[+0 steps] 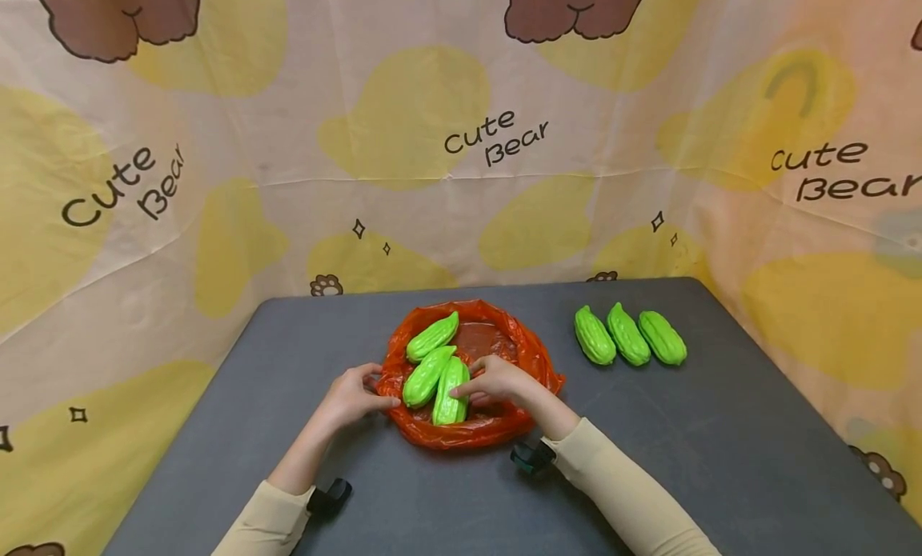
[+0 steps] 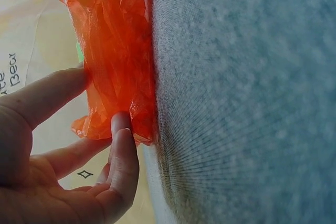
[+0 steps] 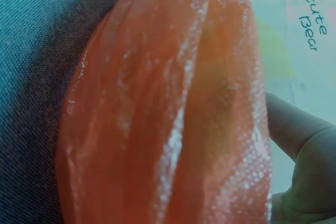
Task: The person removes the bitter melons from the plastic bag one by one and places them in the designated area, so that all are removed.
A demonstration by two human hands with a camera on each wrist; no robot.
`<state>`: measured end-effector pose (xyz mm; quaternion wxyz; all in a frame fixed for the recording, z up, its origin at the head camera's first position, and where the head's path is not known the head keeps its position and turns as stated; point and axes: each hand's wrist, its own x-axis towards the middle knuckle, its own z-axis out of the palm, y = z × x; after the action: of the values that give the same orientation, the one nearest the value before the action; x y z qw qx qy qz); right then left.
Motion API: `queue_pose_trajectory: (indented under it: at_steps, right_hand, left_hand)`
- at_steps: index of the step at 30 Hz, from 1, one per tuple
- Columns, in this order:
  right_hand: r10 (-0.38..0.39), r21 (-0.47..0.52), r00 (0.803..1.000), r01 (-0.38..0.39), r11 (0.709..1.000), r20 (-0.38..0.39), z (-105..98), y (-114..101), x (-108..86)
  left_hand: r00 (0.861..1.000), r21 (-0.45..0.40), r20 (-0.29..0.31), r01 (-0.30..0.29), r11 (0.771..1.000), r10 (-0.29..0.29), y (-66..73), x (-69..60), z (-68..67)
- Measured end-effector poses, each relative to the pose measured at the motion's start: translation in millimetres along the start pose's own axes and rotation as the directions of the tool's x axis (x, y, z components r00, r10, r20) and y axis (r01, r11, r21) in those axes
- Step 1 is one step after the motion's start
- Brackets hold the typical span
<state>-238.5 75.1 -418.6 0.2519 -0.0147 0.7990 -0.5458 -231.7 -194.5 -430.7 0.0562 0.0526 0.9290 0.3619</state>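
Note:
A red plastic bag lies spread on the table with its rim rolled open. Three green bitter melons are inside: one at the back, one in the middle and one in front. My right hand reaches over the bag's right side and holds the front bitter melon between thumb and fingers. At the left rim, my left hand grips the bag's edge. The left wrist view shows its thumb over the rim and fingers against the outside. In the right wrist view, the bag hides most of the right hand's fingers.
Right of the bag, three more bitter melons lie side by side on the dark grey table. A printed cloth with bears and lettering hangs behind and along both sides of the table.

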Motion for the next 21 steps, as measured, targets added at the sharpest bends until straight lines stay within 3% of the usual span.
queue_pose_trajectory:
  at_steps: [21]
  right_hand:
    - [-0.018, 0.040, 1.000, 0.018, 0.999, -0.019, -12.7, -8.5, -1.8]
  left_hand:
    - [1.000, 0.003, 0.006, 0.001, 1.000, -0.001, 0.0, -0.6, -1.3]
